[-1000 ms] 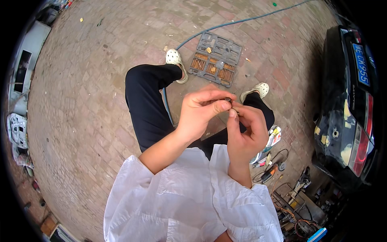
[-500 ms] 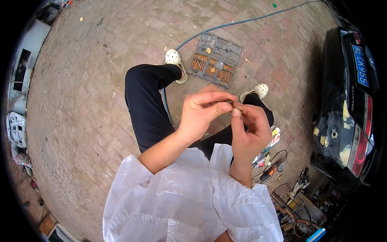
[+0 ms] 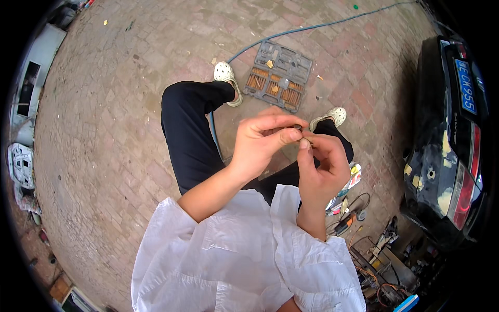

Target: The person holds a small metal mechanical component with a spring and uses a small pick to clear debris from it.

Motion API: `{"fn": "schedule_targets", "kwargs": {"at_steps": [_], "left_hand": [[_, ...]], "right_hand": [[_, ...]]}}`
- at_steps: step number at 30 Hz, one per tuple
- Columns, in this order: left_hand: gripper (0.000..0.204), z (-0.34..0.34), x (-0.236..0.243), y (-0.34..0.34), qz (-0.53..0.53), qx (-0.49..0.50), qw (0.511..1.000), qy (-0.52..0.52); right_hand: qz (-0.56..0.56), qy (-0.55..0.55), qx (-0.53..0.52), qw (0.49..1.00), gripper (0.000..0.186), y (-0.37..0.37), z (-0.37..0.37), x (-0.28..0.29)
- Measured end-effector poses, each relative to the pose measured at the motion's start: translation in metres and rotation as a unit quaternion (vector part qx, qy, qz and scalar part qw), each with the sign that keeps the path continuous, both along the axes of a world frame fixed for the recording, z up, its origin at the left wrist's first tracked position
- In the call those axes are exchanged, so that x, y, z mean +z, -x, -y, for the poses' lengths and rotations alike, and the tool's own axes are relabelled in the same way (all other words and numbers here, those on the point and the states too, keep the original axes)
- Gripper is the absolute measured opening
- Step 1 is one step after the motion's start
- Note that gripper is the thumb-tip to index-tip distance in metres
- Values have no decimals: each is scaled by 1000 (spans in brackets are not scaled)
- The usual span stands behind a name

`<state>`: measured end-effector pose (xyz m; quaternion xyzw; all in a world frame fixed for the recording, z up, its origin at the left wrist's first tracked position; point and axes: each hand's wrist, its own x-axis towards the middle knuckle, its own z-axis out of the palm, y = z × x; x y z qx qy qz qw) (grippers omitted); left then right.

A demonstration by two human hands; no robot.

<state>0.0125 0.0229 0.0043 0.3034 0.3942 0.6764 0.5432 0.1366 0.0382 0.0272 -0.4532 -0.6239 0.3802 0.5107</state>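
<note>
So there's a gray plastic tool case [image 3: 294, 65] lying open on the brick paving [image 3: 119, 135], one half all molded recesses, the other split into compartments packed with thin, rusty-brown rods [image 3: 292, 97]. Couple of yellowish scraps [image 3: 270, 64] sitting on it too. The small dark piece [image 3: 297, 127], kinda roundish at the end, is up between the hands: left hand [image 3: 254, 143] has it pinched in the fingers. Right hand [image 3: 326, 164] has its fingers squeezed narrow just beside it, can't tell what they've got. Smooth blue hose [image 3: 322, 25] curves past the case.
</note>
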Motion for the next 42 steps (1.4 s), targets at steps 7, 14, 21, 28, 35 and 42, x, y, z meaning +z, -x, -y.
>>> {"fn": "schedule_targets", "kwargs": {"at_steps": [7,14,21,28,35,42], "left_hand": [[19,0,-1,-1,55,2,998,33],[19,1,-8,0,60,-20,998,30],[25,-3,-9,6,230,-87,968,51],[27,-2,-10,4,230,-85,968,61],[26,0,-8,3,183,-73,979,60],[23,-1,-8,2,59,-58,996,18]], "right_hand": [[5,6,8,1000,12,-1,1,-2],[28,2,15,999,12,-1,1,-6],[-135,135,14,982,10,-10,-1,-14],[-116,116,32,986,10,-11,0,-11],[-35,20,10,999,12,-6,2,-13],[-48,60,2,997,11,-7,3,-12]]}}
